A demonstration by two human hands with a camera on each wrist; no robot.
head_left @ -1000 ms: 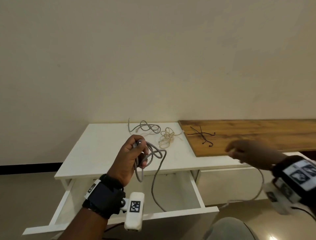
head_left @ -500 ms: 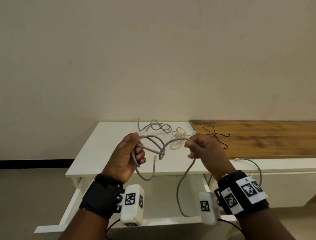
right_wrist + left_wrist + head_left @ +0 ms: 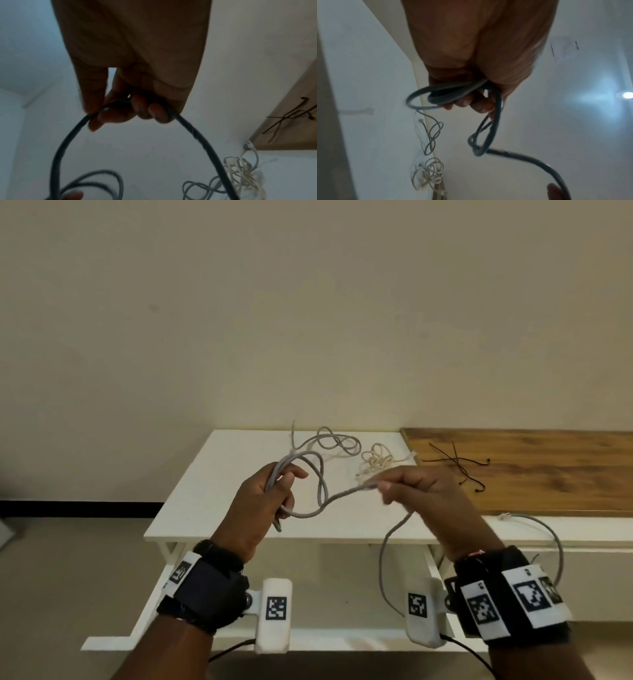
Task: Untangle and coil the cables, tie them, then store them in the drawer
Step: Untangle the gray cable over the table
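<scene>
A grey cable hangs in the air between both hands above the white table. My left hand grips several loops of it. My right hand pinches the cable further along; from there it drops in front of the open drawer and runs up to the table edge at the right. A second grey cable and a tangled cream cable lie on the table behind the hands. Thin black ties lie on the wooden board.
The drawer stands pulled out below the table front, its front rail near my wrists. A plain wall rises right behind the table. Floor shows at the left.
My right hand came in from the right, took hold of the grey cable, and pulled it rightward, stretching it out from the loops in my left hand.
</scene>
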